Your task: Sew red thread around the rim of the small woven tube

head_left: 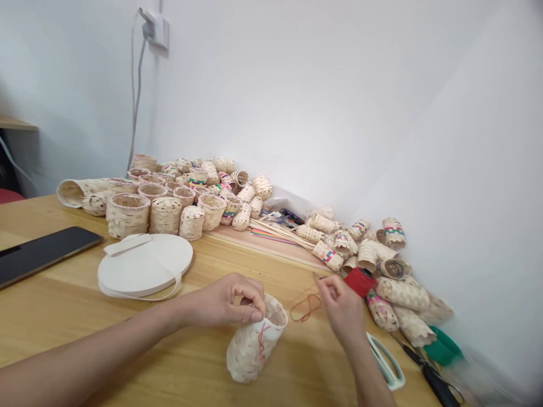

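My left hand [244, 299] pinches the rim of a small woven basket [248, 353], thumb outside and fingers at the opening. The basket stands tilted on the table, with a white band round its rim and red thread [262, 339] hanging down its side. Away to the right, my right hand [341, 308] is closed, thumb and fingertips together. What it holds, if anything, is too small to make out; a thin pointed tip [316, 276] shows just beyond the fingers. A loose loop of orange-red thread [306, 311] lies left of that hand, and a red thread spool [360, 281] is right behind it.
A roll of white strip [146, 265] and a black phone [46, 254] lie at left. Woven baskets [128, 217] crowd the back, with more piled [403, 291] at right. Pale-handled scissors [386, 364], black-handled scissors [436, 381] and a green roll [443, 345] are at lower right.
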`<state>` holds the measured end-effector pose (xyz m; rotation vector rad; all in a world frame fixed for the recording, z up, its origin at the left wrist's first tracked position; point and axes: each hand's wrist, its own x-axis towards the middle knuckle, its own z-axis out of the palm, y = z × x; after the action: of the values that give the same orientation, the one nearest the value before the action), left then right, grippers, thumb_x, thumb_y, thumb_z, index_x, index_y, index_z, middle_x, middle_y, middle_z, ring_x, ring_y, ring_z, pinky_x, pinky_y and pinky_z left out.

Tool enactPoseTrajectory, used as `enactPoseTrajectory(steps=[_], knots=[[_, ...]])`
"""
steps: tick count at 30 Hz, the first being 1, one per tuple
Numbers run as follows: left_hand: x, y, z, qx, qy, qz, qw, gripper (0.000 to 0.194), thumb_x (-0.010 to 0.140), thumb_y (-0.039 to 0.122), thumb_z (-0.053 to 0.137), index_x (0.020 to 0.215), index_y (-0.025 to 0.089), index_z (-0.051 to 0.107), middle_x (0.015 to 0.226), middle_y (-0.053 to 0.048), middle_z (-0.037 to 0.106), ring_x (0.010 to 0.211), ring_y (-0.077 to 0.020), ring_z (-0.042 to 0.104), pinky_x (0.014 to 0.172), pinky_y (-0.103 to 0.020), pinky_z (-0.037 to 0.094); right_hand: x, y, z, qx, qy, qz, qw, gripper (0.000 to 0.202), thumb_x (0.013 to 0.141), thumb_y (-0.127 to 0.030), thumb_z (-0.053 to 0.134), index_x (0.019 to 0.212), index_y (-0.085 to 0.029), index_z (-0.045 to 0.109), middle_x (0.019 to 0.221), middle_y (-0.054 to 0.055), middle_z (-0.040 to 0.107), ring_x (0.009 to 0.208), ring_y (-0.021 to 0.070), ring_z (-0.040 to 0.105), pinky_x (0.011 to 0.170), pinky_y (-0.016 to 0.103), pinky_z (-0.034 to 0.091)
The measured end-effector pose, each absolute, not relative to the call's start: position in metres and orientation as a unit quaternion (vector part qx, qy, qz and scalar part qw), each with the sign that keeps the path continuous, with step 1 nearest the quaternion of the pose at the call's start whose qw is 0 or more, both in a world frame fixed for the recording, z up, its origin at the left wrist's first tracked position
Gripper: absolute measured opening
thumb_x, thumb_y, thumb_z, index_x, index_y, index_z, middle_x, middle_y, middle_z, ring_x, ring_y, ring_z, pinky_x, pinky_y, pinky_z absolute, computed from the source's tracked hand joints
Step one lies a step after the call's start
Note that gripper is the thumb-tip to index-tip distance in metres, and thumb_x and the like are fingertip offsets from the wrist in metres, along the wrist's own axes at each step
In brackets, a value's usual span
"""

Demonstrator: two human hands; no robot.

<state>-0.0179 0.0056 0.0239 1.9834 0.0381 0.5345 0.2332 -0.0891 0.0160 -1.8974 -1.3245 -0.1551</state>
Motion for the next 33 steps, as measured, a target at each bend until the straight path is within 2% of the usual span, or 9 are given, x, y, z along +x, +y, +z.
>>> enactPoseTrajectory(steps=[4,7,9,11,14,18,22,28,33], knots=[[-0.019,0.007,0.023,0.822,0.016,0.226,0.522,0.032,0.084,0.041,0.058,0.074,0.012,0.067,0.071,-0.004,0.058,0.068,-0.0131,0.051,0.063,-0.022,0.038,0.288,-0.098,0.024,-0.809,-0.404,-0.121,0.409,0.023,0.073,-0.035,0.057,0.055,-0.022,0.055,0.049,0.0,0.045,0.046,0.0157,0.036,0.047,0.027,0.02],[-0.018,0.007,0.022,0.82,0.018,0.234,0.522,0.034,0.083,0.043,0.059,0.073,0.013,0.068,0.07,-0.003,0.058,0.067,-0.0128,0.051,0.062,-0.022,0.038,0.284,-0.099,0.025,-0.801,-0.413,-0.112,0.417,0.026,0.073,-0.044,0.059,0.074,-0.02,0.068,0.05,-0.002,0.045,0.047,0.0157,0.038,0.047,0.026,0.025],[-0.017,0.008,0.021,0.82,0.019,0.24,0.519,0.035,0.082,0.046,0.059,0.073,0.013,0.068,0.069,-0.003,0.058,0.067,-0.0127,0.051,0.062,-0.022,0.037,0.259,-0.096,0.022,-0.761,-0.483,-0.035,0.432,0.042,0.077,-0.053,0.054,0.097,-0.02,0.07,0.05,-0.004,0.044,0.048,0.0152,0.041,0.049,0.025,0.03],[-0.017,0.009,0.019,0.822,0.021,0.243,0.514,0.037,0.082,0.048,0.058,0.073,0.013,0.068,0.069,-0.003,0.058,0.066,-0.0127,0.05,0.061,-0.022,0.037,0.228,-0.092,0.017,-0.666,-0.587,0.142,0.437,0.05,0.082,-0.057,0.048,0.105,-0.018,0.069,0.051,-0.004,0.043,0.049,0.0136,0.04,0.05,0.024,0.032],[-0.016,0.01,0.017,0.828,0.024,0.245,0.504,0.038,0.083,0.048,0.057,0.075,0.014,0.069,0.07,-0.003,0.06,0.066,-0.0129,0.05,0.061,-0.022,0.037,0.194,-0.089,0.009,-0.565,-0.649,0.322,0.395,0.046,0.08,-0.059,0.053,0.091,-0.018,0.072,0.054,-0.004,0.042,0.05,0.0111,0.035,0.049,0.023,0.027],[-0.016,0.011,0.016,0.832,0.023,0.25,0.494,0.034,0.083,0.045,0.058,0.076,0.013,0.069,0.07,-0.003,0.059,0.066,-0.0128,0.049,0.061,-0.022,0.037,0.182,-0.091,0.004,-0.524,-0.614,0.42,0.414,0.04,0.073,-0.056,0.065,0.069,-0.016,0.063,0.052,-0.006,0.039,0.05,0.0088,0.03,0.047,0.021,0.022],[-0.017,0.009,0.018,0.833,0.023,0.243,0.497,0.034,0.083,0.045,0.057,0.075,0.014,0.069,0.069,-0.003,0.058,0.068,-0.0135,0.05,0.063,-0.023,0.038,0.182,-0.089,0.005,-0.561,-0.597,0.352,0.453,0.041,0.073,-0.055,0.064,0.062,-0.017,0.052,0.049,-0.007,0.034,0.047,0.0079,0.024,0.045,0.021,0.019],[-0.016,0.011,0.018,0.825,0.048,0.239,0.509,0.041,0.082,0.052,0.055,0.076,0.014,0.068,0.071,-0.002,0.059,0.067,-0.0131,0.049,0.062,-0.023,0.037,0.192,-0.086,0.013,-0.665,-0.598,0.074,0.441,0.036,0.081,-0.049,0.055,0.059,-0.02,0.053,0.048,-0.006,0.035,0.046,0.0115,0.033,0.046,0.023,0.027],[-0.016,0.012,0.02,0.836,0.055,0.254,0.484,0.038,0.084,0.048,0.054,0.077,0.014,0.069,0.071,-0.003,0.06,0.068,-0.0139,0.052,0.064,-0.023,0.038,0.194,-0.095,0.019,-0.643,-0.615,0.085,0.449,0.036,0.085,-0.046,0.051,0.102,-0.019,0.068,0.052,-0.004,0.04,0.048,0.0134,0.037,0.046,0.023,0.029]])
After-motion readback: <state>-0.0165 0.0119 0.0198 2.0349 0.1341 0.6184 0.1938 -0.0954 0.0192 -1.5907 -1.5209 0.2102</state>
